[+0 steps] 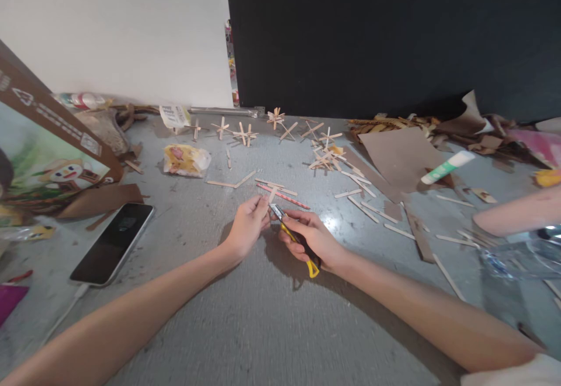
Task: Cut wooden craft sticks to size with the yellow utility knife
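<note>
Left hand (249, 225) pinches stick (272, 194) | right hand (319, 239) grips yellow cutter (308, 250) | far: several crossed-stick shapes (275, 118) already assembled | right: loose sticks (363, 209) remain unjoined

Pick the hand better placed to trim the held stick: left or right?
Right, probably: the right hand already grips the utility knife, its metal tip close to the wooden stick, which the left hand is occupied pinching.
</note>
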A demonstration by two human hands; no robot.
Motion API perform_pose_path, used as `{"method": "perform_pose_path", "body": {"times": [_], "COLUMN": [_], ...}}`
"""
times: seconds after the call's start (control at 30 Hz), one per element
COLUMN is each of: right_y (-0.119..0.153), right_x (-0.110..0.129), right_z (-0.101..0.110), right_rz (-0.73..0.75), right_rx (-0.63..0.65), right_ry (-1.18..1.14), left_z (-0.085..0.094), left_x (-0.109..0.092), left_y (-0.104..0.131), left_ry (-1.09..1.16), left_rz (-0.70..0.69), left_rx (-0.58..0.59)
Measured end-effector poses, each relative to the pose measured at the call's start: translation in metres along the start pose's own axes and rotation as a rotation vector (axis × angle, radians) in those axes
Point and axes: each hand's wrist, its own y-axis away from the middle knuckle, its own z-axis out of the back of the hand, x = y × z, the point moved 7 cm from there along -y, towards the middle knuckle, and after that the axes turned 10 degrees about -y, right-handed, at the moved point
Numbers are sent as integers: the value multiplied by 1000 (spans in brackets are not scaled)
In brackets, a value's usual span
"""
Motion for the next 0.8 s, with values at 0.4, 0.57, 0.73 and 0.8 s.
{"method": "perform_pose_path", "body": {"times": [0.4,0.57,0.73,0.8], "right_y": [2,2,3,2], "right_x": [2,3,4,4], "right_z": [0,-1,-1,0], "right_rz": [-26,-37,-39,-36], "right_rx": [-9,-6,-2,-2], "right_ry": [15,1,7,9], "left_z": [0,0,1,1], "left_x": [2,2,2,3], "left_y": [1,2,2,2], "left_ry": [25,36,30,28], "left_rz": [19,28,34,30], "left_rx": [-1,-4,-5,-5]}}
